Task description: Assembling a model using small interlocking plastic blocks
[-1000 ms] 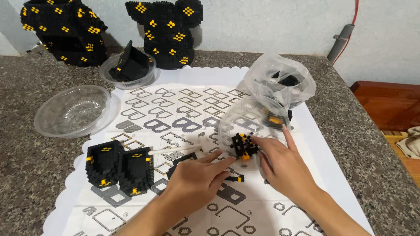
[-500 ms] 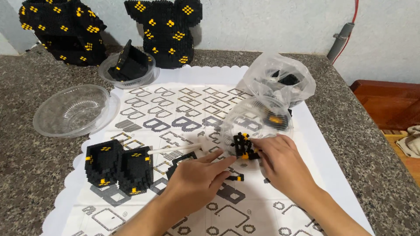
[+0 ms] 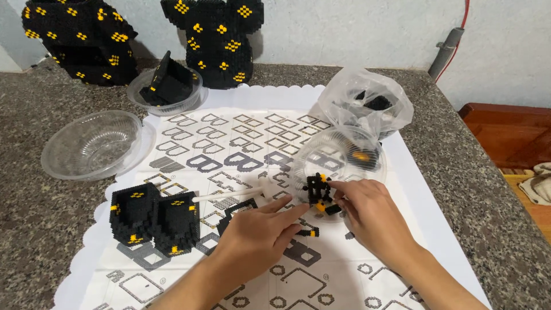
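A small black and yellow brick assembly [image 3: 317, 190] stands on the printed instruction sheet [image 3: 229, 149], at the near edge of a clear plastic bowl [image 3: 338, 158]. My right hand [image 3: 370, 215] pinches this assembly between thumb and forefinger. My left hand [image 3: 255, 238] rests flat on the sheet, its forefinger stretched toward the assembly's base. A small loose black and yellow piece [image 3: 308, 232] lies just under the left fingertips. A white stick tool [image 3: 229, 195] lies on the sheet to the left.
Two joined black brick blocks [image 3: 155, 218] stand at the left of the sheet. An empty clear bowl [image 3: 94, 143] and a bowl holding a black part [image 3: 169, 86] sit behind. A clear bag of bricks [image 3: 367, 103] and two large black-yellow builds [image 3: 215, 40] stand at the back.
My right forefinger has come down from pointing up and now closes on the small assembly. The left hand has barely shifted.
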